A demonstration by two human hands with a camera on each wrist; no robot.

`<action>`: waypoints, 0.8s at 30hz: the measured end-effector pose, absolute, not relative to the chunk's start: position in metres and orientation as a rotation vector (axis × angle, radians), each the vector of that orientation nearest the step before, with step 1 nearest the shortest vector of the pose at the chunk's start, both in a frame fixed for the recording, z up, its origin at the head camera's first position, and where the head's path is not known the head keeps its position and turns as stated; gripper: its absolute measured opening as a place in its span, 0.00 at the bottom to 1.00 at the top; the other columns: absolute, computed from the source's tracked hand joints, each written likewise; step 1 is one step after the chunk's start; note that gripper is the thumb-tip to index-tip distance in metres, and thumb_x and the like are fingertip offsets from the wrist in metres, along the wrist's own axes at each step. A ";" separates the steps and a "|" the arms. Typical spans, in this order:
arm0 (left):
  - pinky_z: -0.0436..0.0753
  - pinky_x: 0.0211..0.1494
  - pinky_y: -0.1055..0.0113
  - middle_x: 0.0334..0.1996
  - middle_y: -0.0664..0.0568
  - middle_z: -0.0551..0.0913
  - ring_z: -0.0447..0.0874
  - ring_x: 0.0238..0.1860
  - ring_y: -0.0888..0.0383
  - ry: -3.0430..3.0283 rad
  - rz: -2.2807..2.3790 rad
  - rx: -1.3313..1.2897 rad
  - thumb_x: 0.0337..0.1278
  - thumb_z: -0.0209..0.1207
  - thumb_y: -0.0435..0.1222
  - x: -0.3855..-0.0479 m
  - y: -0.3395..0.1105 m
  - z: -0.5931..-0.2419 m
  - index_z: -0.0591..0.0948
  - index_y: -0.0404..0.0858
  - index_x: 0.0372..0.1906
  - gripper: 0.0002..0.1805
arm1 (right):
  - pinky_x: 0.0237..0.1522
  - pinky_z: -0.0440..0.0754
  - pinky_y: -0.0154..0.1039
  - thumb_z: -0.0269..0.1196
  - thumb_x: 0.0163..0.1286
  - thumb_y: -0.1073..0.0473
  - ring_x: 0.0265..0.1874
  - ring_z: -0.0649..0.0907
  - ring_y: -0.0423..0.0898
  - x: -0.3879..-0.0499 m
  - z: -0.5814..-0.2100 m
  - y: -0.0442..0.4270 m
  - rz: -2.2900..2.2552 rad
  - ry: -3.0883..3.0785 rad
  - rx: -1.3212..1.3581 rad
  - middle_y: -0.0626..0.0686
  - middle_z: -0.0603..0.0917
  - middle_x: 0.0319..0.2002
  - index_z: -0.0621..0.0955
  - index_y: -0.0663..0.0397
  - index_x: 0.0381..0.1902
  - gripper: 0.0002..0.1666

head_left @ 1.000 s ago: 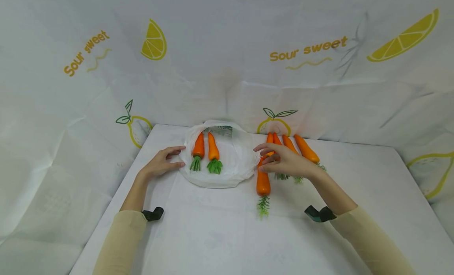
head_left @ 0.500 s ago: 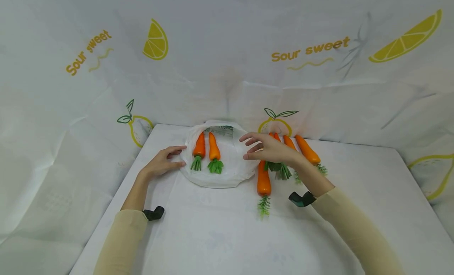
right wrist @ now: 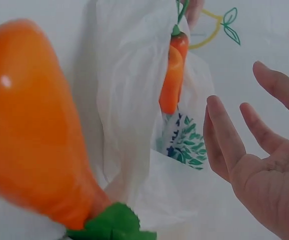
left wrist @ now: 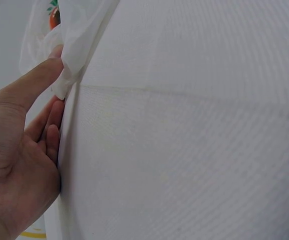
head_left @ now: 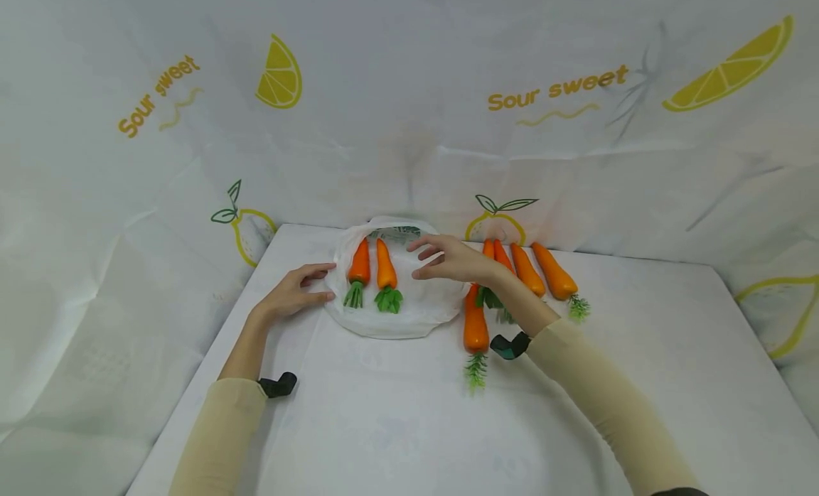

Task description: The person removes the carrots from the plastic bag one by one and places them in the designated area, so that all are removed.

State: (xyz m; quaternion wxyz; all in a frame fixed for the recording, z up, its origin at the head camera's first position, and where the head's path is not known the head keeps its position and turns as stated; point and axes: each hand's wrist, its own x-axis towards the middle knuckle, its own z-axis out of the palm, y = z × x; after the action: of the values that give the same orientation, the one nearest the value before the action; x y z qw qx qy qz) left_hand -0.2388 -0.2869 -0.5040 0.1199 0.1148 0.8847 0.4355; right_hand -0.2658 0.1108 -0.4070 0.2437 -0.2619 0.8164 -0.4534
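Observation:
A white plastic bag lies with its mouth spread wide in the head view. Inside it are two carrots side by side, a reddish one and a lighter orange one, leafy ends toward me. My left hand touches the bag's left rim with thumb and fingertips, which stay apart. Over the bag's right part hovers my right hand, fingers loosely spread and holding nothing. In the right wrist view a large carrot fills the left side, near the bag wall.
Right of the bag lie several more carrots, the nearest one pointing its greens toward me, another farthest right. My right forearm passes over part of this group. The white tabletop meets a lemon-printed backdrop behind the bag.
My right hand has moved left, from above the carrots on the right to over the bag's right part. My left hand and the two carrots in the bag have stayed put.

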 end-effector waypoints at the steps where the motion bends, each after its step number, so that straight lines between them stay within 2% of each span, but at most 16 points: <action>1: 0.63 0.88 0.39 0.78 0.40 0.75 0.70 0.80 0.39 2.585 1.274 0.335 0.68 0.74 0.44 -0.239 -0.287 -0.504 0.75 0.45 0.79 0.38 | 0.72 0.84 0.57 0.71 0.76 0.57 0.74 0.78 0.69 -0.268 -0.409 0.108 -1.236 2.224 -0.716 0.64 0.72 0.78 0.75 0.52 0.75 0.33; 10: 0.63 0.87 0.38 0.78 0.40 0.74 0.70 0.80 0.39 2.584 1.286 0.332 0.68 0.74 0.45 -0.238 -0.286 -0.505 0.75 0.46 0.79 0.38 | 0.73 0.84 0.56 0.71 0.76 0.57 0.76 0.76 0.64 -0.277 -0.419 0.083 -1.192 2.231 -0.731 0.64 0.71 0.79 0.74 0.57 0.77 0.35; 24: 0.62 0.88 0.38 0.78 0.39 0.74 0.69 0.80 0.39 2.573 1.291 0.305 0.68 0.74 0.45 -0.237 -0.285 -0.504 0.75 0.46 0.79 0.38 | 0.75 0.81 0.59 0.71 0.75 0.57 0.76 0.76 0.61 -0.290 -0.427 0.060 -1.150 2.226 -0.686 0.59 0.68 0.82 0.75 0.57 0.76 0.35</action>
State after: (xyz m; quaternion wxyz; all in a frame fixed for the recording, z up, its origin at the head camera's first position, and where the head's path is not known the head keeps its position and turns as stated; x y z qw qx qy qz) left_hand -0.2374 -0.2852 -0.5035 0.1229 0.1046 0.8820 0.4427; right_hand -0.2903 0.0602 -0.4271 0.2687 -0.2544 0.8253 -0.4266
